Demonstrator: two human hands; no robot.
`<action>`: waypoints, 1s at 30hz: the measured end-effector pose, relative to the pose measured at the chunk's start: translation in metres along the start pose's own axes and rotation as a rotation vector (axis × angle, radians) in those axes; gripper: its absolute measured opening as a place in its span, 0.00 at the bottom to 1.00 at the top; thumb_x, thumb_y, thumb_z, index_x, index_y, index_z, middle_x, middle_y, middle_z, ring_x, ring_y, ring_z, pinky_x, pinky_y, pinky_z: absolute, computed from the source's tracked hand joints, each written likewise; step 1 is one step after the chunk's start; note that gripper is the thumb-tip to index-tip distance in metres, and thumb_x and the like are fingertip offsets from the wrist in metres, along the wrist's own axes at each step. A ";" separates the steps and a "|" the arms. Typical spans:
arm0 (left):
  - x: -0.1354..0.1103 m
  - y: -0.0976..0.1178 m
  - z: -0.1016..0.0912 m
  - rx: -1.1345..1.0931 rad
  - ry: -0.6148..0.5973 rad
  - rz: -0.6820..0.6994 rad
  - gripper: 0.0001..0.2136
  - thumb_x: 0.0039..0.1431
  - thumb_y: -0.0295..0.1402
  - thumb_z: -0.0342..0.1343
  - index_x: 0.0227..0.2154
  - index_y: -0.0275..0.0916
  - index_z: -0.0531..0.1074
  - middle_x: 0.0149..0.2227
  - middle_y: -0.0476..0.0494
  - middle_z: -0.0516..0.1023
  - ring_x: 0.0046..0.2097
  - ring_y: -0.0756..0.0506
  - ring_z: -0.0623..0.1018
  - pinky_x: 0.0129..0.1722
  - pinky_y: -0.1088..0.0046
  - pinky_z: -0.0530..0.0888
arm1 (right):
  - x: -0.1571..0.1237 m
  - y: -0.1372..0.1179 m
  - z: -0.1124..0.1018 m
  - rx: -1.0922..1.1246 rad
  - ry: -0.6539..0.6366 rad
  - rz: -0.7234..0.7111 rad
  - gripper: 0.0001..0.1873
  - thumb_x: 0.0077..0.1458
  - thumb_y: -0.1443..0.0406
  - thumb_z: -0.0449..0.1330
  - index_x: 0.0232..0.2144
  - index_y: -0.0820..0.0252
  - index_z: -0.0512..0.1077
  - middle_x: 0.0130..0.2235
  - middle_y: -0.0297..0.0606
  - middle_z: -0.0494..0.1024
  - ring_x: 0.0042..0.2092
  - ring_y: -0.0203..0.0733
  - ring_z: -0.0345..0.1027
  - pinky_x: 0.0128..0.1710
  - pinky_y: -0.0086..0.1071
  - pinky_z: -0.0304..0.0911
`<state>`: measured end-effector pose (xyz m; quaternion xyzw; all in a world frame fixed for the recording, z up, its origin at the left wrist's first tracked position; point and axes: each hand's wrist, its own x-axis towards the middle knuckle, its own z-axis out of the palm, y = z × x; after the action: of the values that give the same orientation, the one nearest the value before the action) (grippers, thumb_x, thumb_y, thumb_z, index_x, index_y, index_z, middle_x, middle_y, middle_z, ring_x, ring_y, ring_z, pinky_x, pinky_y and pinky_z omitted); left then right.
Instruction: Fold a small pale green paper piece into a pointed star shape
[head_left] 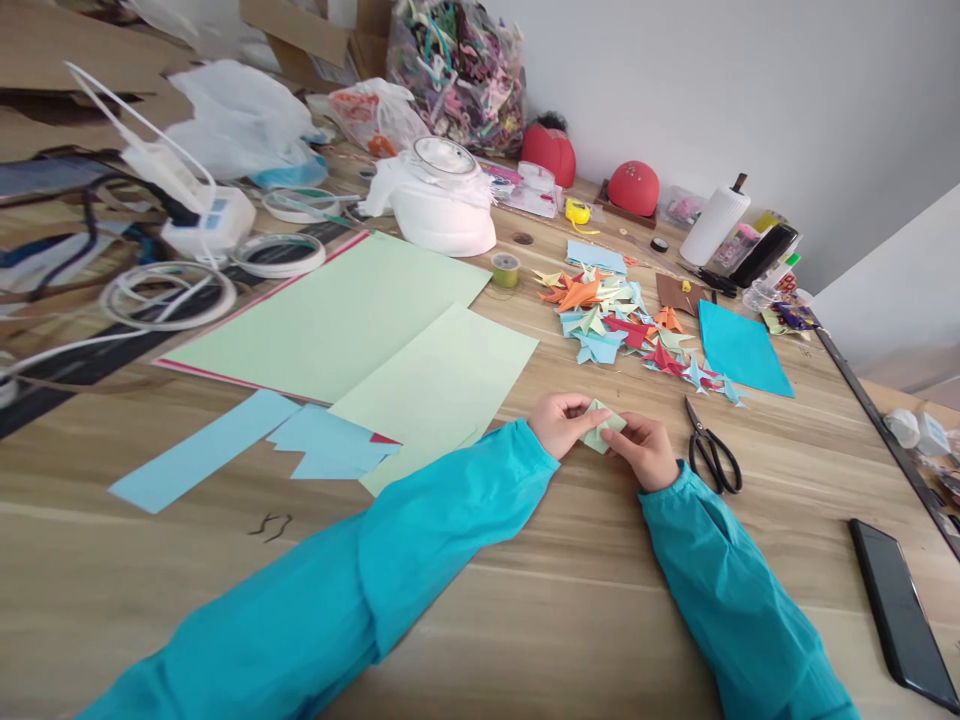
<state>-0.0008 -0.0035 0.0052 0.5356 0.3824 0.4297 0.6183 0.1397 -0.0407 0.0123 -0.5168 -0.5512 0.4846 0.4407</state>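
Note:
Between my two hands is a small folded piece of pale green paper [602, 428], held just above the wooden table. My left hand [559, 424] pinches its left side, thumb on top. The right side is gripped by my right hand [646, 449], with the thumb and fingers pressed on it. Black-handled scissors [714, 455] lie to the right of my right hand. Beyond my hands sits a pile of folded paper cranes [600, 318] in orange, red, blue and green. Large pale green sheets [442, 375] lie to the left, near my left forearm.
Blue paper pieces [202, 450] lie at the left, and a bright blue sheet [742, 345] at the right. A phone [900, 610] rests near the right edge. A spool of thread [505, 269], a white bag-covered object [435, 205] and coiled white cables [169, 300] stand farther back.

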 end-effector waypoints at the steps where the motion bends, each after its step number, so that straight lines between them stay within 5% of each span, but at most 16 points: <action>1: 0.000 -0.001 0.000 0.015 0.002 0.006 0.14 0.40 0.40 0.60 0.25 0.31 0.75 0.21 0.46 0.73 0.24 0.51 0.69 0.24 0.75 0.67 | 0.000 0.000 0.000 0.004 -0.001 0.001 0.17 0.34 0.55 0.66 0.22 0.61 0.71 0.19 0.31 0.71 0.21 0.34 0.61 0.20 0.28 0.58; 30: -0.001 0.001 -0.004 -0.028 0.020 -0.031 0.16 0.45 0.44 0.55 0.17 0.33 0.71 0.18 0.50 0.69 0.24 0.51 0.67 0.24 0.76 0.63 | 0.001 -0.005 -0.003 -0.093 0.000 0.032 0.16 0.37 0.55 0.64 0.14 0.62 0.70 0.13 0.33 0.70 0.16 0.32 0.60 0.16 0.26 0.56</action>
<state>-0.0049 -0.0032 0.0058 0.5165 0.3909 0.4306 0.6285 0.1420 -0.0397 0.0173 -0.5455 -0.5650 0.4653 0.4083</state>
